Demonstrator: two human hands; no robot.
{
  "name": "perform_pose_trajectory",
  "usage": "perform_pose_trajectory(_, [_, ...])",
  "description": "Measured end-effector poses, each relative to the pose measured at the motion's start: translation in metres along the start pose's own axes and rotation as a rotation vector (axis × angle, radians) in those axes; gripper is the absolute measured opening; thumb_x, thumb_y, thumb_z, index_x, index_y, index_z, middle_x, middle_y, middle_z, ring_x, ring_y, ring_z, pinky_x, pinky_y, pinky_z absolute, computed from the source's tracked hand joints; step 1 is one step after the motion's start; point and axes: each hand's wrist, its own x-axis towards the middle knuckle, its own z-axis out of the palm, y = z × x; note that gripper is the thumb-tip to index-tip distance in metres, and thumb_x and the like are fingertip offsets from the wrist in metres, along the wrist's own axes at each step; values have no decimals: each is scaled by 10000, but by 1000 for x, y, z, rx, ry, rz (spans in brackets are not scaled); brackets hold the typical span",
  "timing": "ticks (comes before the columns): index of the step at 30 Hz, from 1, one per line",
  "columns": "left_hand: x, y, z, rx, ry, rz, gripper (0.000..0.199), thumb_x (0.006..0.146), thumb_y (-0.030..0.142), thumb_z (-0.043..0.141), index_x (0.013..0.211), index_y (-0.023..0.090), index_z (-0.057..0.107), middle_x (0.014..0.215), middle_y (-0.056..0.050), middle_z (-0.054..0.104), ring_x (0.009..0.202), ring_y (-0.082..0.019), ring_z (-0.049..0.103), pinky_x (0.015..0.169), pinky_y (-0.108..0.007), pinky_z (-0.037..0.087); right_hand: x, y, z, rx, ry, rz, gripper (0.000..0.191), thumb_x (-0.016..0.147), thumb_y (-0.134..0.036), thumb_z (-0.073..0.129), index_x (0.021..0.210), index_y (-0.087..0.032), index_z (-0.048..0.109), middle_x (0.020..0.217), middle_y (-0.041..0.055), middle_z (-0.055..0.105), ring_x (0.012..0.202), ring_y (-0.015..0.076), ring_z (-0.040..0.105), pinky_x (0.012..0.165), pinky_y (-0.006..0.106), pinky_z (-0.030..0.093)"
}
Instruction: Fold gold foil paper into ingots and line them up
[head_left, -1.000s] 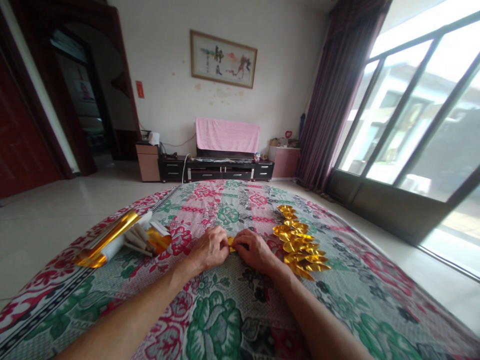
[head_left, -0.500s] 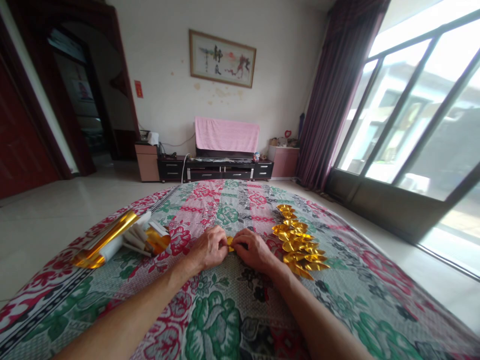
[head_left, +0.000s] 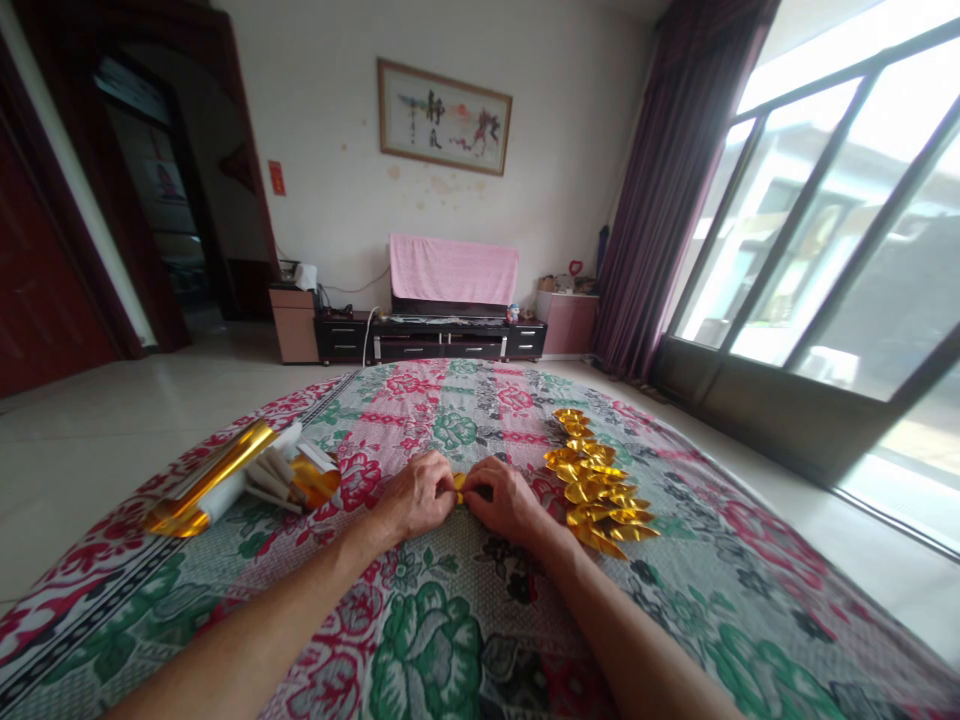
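Observation:
A small piece of gold foil [head_left: 460, 487] is pinched between my two hands over the middle of the flowered cloth. My left hand [head_left: 421, 494] has its fingers closed on the foil's left side. From the other side, my right hand [head_left: 504, 497] grips the same piece with curled fingers. Much of the foil is hidden by the fingertips. Folded gold foil pieces [head_left: 600, 480] lie in an overlapping row to the right of my right hand.
On the left of the cloth-covered table [head_left: 427, 400] lie gold foil sheets [head_left: 217, 480] and white paper strips [head_left: 271, 478]. Beyond the table stands a low black cabinet [head_left: 450, 340] with a pink cloth [head_left: 454, 268] above it.
My right hand has shifted very slightly left, nearer to my left hand. Both hands still hold the gold foil, and the other things have not moved.

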Motion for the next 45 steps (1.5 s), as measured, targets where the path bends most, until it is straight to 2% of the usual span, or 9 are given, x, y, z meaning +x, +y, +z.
perform_pose_trajectory(14, [1, -1, -2, -26, -29, -16, 57, 694, 137, 554, 651, 174, 563, 772, -24, 564, 789, -155, 533, 760, -285, 427, 1, -2, -1, 7, -10, 14, 145, 685, -49, 568, 689, -170, 648, 744, 29, 627, 739, 131, 558, 695, 236, 444])
perform_pose_trajectory(22, [2, -1, -1, -41, -22, -24, 44, 675, 151, 574, 636, 171, 572, 761, -27, 569, 789, -157, 535, 761, -281, 424, 0, -2, 4, -24, 7, 85, 129, 691, -60, 563, 660, -167, 629, 714, 24, 608, 718, 125, 544, 681, 228, 427])
perform_pose_trajectory(36, [1, 0, -6, -97, -32, 4, 53, 689, 141, 575, 646, 171, 583, 778, -25, 575, 800, -153, 540, 777, -282, 428, 1, -2, 5, -67, -19, 89, 101, 686, -78, 564, 681, -161, 621, 706, 25, 593, 733, 131, 537, 683, 226, 417])
perform_pose_trajectory(45, [1, -4, -1, -81, -21, -2, 53, 679, 134, 575, 643, 171, 587, 767, -23, 576, 777, -148, 543, 758, -277, 430, 1, -4, 6, -82, -4, 107, 115, 669, -66, 559, 664, -165, 617, 687, 21, 583, 721, 129, 533, 669, 219, 410])
